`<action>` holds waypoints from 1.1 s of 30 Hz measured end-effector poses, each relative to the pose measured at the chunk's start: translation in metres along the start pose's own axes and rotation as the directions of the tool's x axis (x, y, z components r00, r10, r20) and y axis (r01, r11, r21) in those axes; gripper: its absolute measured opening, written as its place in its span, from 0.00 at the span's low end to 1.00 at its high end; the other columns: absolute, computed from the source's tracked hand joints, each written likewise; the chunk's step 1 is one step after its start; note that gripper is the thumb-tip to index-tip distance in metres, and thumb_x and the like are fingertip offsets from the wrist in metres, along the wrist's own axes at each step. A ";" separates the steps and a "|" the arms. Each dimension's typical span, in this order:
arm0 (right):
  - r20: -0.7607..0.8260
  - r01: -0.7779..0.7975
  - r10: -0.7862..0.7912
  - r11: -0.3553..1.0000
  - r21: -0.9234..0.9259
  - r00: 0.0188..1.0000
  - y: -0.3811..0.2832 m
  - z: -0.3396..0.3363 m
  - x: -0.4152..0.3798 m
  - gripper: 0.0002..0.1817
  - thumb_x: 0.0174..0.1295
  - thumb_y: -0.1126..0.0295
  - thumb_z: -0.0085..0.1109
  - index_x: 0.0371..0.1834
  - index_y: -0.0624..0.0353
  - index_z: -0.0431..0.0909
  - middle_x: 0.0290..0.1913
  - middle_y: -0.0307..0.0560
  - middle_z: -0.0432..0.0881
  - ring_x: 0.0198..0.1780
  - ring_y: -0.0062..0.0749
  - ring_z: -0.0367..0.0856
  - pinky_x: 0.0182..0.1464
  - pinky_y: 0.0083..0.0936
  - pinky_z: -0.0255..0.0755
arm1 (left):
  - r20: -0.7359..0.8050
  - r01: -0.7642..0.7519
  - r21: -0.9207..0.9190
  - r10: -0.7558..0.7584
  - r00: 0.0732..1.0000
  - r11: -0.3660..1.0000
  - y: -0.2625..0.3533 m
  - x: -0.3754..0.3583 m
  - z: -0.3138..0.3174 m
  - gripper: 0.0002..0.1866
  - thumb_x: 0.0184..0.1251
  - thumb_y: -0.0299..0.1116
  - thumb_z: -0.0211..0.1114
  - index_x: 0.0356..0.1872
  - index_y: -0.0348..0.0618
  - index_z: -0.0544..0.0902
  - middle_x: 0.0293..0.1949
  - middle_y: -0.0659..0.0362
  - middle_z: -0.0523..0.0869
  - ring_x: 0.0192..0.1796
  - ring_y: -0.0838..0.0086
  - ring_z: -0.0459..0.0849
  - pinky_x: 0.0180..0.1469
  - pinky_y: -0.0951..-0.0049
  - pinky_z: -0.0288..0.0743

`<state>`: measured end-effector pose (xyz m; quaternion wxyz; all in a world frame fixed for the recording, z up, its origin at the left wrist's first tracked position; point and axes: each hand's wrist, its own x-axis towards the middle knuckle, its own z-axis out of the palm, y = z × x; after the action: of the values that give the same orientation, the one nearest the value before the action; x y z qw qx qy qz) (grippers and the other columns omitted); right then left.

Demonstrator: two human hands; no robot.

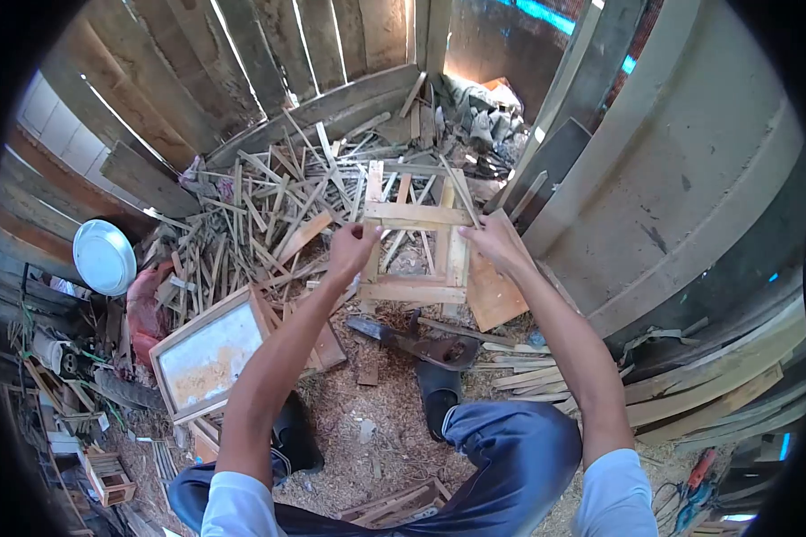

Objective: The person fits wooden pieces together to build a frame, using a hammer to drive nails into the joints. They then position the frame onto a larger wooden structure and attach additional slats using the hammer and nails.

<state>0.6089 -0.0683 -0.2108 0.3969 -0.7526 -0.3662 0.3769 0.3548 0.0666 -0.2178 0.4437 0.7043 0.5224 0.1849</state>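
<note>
A small wooden frame (412,293) of pale battens stands in front of me. Across its upper part lies a flat wooden slat (418,215). My left hand (354,247) is closed, with thumb and curled fingers at the slat's left end. At the right end, my right hand (495,242) pinches the slat, its thumb pointing inward along the edge. A thin strip of wood (459,190) slants up from beside the right fingers. Below the frame, a handsaw (443,351) lies near my right boot (439,398).
Scrap sticks (269,210) are heaped at the back left. A glass-topped wooden box (215,353) leans at left, below a metal basin (104,257). A board (495,291) stands right of the frame. Long planks (716,367) and a red-handled tool (700,468) lie at right.
</note>
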 end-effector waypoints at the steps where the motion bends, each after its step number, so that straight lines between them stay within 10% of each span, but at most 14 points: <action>1: 0.012 -0.022 0.022 1.000 -0.006 1.000 0.007 0.007 0.015 0.20 0.58 0.60 0.66 0.45 0.67 0.83 0.35 0.50 0.86 0.35 0.33 0.83 0.42 0.34 0.74 | -0.028 -0.014 0.043 0.015 1.000 0.999 -0.004 0.010 0.001 0.27 0.66 0.47 0.67 0.51 0.29 0.83 0.42 0.50 0.88 0.42 0.69 0.85 0.48 0.69 0.76; 4: 0.037 -0.048 0.049 0.999 -0.013 0.998 0.018 0.026 0.052 0.20 0.60 0.59 0.64 0.45 0.67 0.83 0.35 0.50 0.86 0.35 0.33 0.83 0.41 0.33 0.75 | -0.079 0.074 -0.005 -0.074 0.994 0.997 -0.009 0.042 0.000 0.30 0.63 0.50 0.67 0.49 0.27 0.82 0.44 0.43 0.88 0.46 0.62 0.87 0.50 0.65 0.78; 5: 0.043 0.029 -0.031 0.998 0.056 0.999 0.020 0.031 0.058 0.20 0.64 0.59 0.62 0.45 0.68 0.80 0.23 0.38 0.75 0.23 0.25 0.73 0.25 0.28 0.67 | -0.075 0.083 0.000 -0.083 0.994 0.997 -0.012 0.055 -0.003 0.30 0.63 0.50 0.67 0.49 0.27 0.82 0.44 0.43 0.88 0.46 0.62 0.87 0.50 0.65 0.78; 9: 0.122 -0.223 0.220 0.975 0.012 0.968 0.024 0.056 0.079 0.20 0.67 0.55 0.58 0.41 0.66 0.78 0.23 0.37 0.71 0.25 0.25 0.72 0.24 0.27 0.67 | 0.000 0.011 0.144 -0.011 1.000 0.989 -0.046 0.081 -0.001 0.28 0.63 0.47 0.66 0.52 0.29 0.82 0.45 0.45 0.87 0.45 0.61 0.86 0.50 0.65 0.77; 14: 0.183 -0.223 0.223 0.975 -0.016 0.958 0.041 0.072 0.077 0.28 0.69 0.46 0.53 0.44 0.66 0.78 0.25 0.43 0.75 0.27 0.31 0.76 0.31 0.31 0.74 | 0.075 0.007 0.386 -0.038 0.996 0.923 -0.088 0.063 0.010 0.28 0.62 0.41 0.64 0.61 0.37 0.76 0.52 0.44 0.85 0.54 0.55 0.83 0.59 0.62 0.73; 17: 0.077 -0.057 0.096 0.912 -0.406 0.992 0.045 0.067 0.073 0.33 0.70 0.41 0.46 0.41 0.68 0.77 0.30 0.49 0.81 0.28 0.39 0.77 0.34 0.39 0.73 | 0.115 -0.014 0.312 -0.024 0.993 0.950 -0.099 0.042 0.006 0.28 0.62 0.42 0.64 0.60 0.36 0.76 0.52 0.43 0.84 0.56 0.51 0.83 0.60 0.60 0.73; 20: 0.079 -0.055 0.079 0.960 -0.274 0.994 0.078 0.065 0.105 0.28 0.71 0.48 0.45 0.39 0.68 0.77 0.29 0.48 0.80 0.29 0.39 0.78 0.33 0.40 0.71 | 0.119 -0.045 0.417 -0.005 0.993 0.908 -0.091 0.023 -0.003 0.29 0.61 0.43 0.64 0.61 0.37 0.76 0.52 0.42 0.84 0.56 0.51 0.83 0.59 0.62 0.74; 26: 0.343 0.036 0.055 0.967 -0.254 0.938 -0.062 0.032 -0.003 0.14 0.65 0.64 0.52 0.44 0.64 0.78 0.36 0.48 0.82 0.34 0.32 0.80 0.35 0.30 0.73 | 0.247 -0.042 -0.069 0.058 0.967 0.997 0.004 -0.032 -0.004 0.26 0.78 0.49 0.51 0.58 0.32 0.76 0.54 0.48 0.84 0.56 0.62 0.83 0.62 0.64 0.72; 28: 0.386 0.131 -0.013 0.950 -0.282 0.923 -0.084 0.038 -0.034 0.14 0.64 0.65 0.55 0.46 0.64 0.78 0.38 0.48 0.83 0.35 0.31 0.80 0.37 0.29 0.75 | 0.380 0.211 -0.490 -0.010 0.925 0.846 0.039 -0.053 -0.007 0.24 0.79 0.47 0.49 0.57 0.34 0.77 0.52 0.50 0.85 0.54 0.63 0.83 0.62 0.64 0.72; 33: 0.482 0.024 -0.052 0.998 0.065 0.875 -0.087 0.060 -0.093 0.12 0.68 0.67 0.58 0.49 0.63 0.77 0.41 0.46 0.83 0.38 0.28 0.82 0.41 0.29 0.80 | 0.166 -0.007 -0.627 0.143 0.976 0.779 0.031 -0.075 -0.008 0.12 0.76 0.36 0.58 0.49 0.38 0.80 0.37 0.61 0.85 0.38 0.77 0.81 0.43 0.76 0.76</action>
<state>0.4936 -0.0923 -0.1333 0.3215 -0.6158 -0.4574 0.5552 0.3377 0.0007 -0.1733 0.6947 0.5536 0.3550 0.2914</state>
